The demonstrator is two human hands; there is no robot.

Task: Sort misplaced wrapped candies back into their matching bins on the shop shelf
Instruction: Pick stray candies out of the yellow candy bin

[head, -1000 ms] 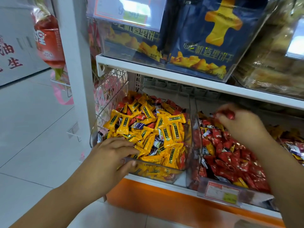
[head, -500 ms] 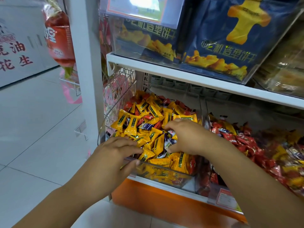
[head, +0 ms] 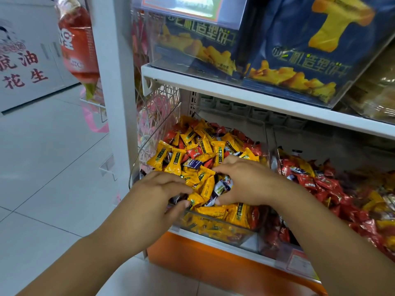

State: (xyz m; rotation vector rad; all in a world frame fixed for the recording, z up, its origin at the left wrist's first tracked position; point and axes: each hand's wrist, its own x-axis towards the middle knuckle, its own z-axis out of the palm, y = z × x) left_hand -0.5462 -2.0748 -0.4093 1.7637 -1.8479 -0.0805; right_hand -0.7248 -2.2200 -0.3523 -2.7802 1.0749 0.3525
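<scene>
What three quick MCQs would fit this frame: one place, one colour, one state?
1. Where are the left hand and right hand?
A) on the upper shelf
B) over the left bin
C) on the floor
2. Main wrapper colour in the right bin?
A) red
B) green
C) white
3. The left bin is:
A) empty
B) lidded
C) heaped with candies

Key:
1 B, both hands sit on that bin's pile.
2 A, red wrappers fill most of it.
3 C, yellow candies mound above its clear front wall.
</scene>
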